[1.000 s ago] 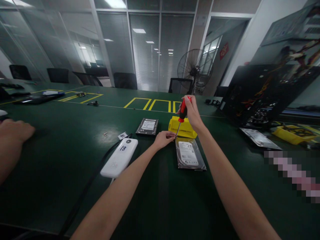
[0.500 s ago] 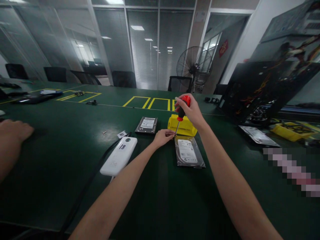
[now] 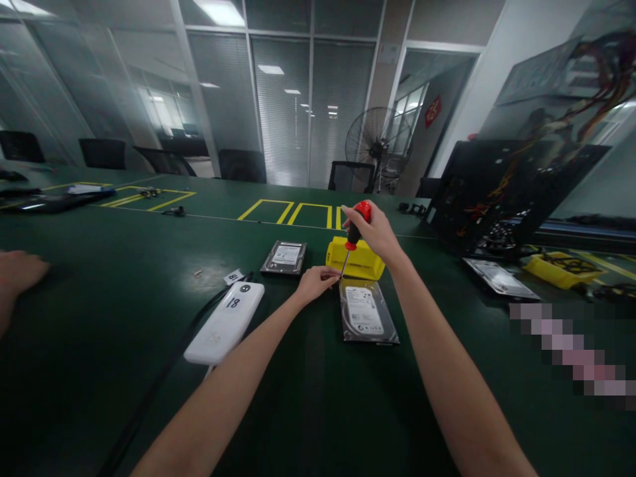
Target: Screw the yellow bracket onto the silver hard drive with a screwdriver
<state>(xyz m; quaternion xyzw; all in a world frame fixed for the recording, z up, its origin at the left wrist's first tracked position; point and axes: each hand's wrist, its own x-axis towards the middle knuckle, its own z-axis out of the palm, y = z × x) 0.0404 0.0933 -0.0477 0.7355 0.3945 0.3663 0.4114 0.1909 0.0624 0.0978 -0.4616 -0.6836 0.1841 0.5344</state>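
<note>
My right hand (image 3: 375, 230) is wrapped round the handle of a red and black screwdriver (image 3: 354, 228), held nearly upright. Its tip comes down at the far left corner of a hard drive (image 3: 365, 311) with a white label, lying flat on the green table. My left hand (image 3: 318, 283) has its fingertips pinched together at that same corner, by the screwdriver's tip; whatever is between them is too small to make out. Right behind the drive sits a yellow plastic box (image 3: 355, 258). A second hard drive (image 3: 284, 257) lies to the left of the box.
A white power bank (image 3: 226, 324) marked 18 and a black cable lie at left. Another person's hand (image 3: 22, 270) rests at the far left. On the right are a third drive (image 3: 499, 278), a yellow tray (image 3: 564, 268) and an opened computer case (image 3: 501, 192).
The camera view has shifted slightly, so everything appears a little lower and further left. Both hands keep their places at the drive's corner, the screwdriver still in the right one.
</note>
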